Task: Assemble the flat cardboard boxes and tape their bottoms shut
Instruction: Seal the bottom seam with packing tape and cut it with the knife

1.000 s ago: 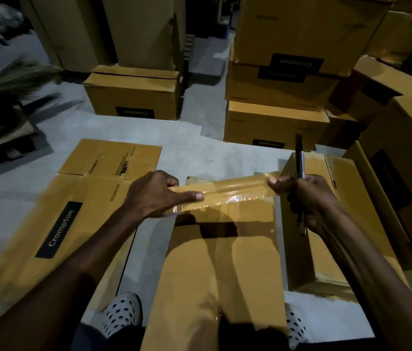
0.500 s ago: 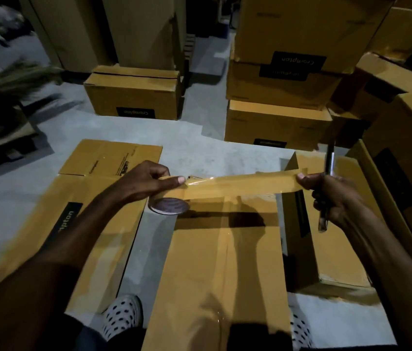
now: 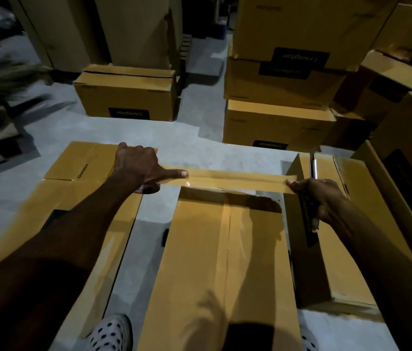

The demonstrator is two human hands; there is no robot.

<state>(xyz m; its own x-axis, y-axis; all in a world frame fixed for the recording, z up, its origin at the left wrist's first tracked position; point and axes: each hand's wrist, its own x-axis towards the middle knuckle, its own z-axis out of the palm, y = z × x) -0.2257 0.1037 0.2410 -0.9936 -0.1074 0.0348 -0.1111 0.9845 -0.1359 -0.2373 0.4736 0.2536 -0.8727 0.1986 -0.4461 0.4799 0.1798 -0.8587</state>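
An assembled brown cardboard box [image 3: 225, 262] stands in front of me, its flaps closed with a strip of clear tape along the centre seam. A length of brown tape [image 3: 237, 179] is stretched taut across and just above the box's far edge. My left hand [image 3: 139, 168] grips the tape roll [image 3: 149, 190], mostly hidden under the hand, thumb pressing on the tape. My right hand [image 3: 318, 196] pinches the free end of the tape and also holds a slim knife or pen [image 3: 313, 171].
A flattened box [image 3: 83, 188] lies on the grey floor at left. An open box [image 3: 326, 249] stands at right. Stacked Crompton boxes [image 3: 280, 97] stand behind, one more [image 3: 126, 95] at back left. My polka-dot shoes [image 3: 111, 335] show at the bottom.
My hands have moved apart, drawing the tape out longer. The left hand with the roll went left, beyond the box's edge; the right hand went right.
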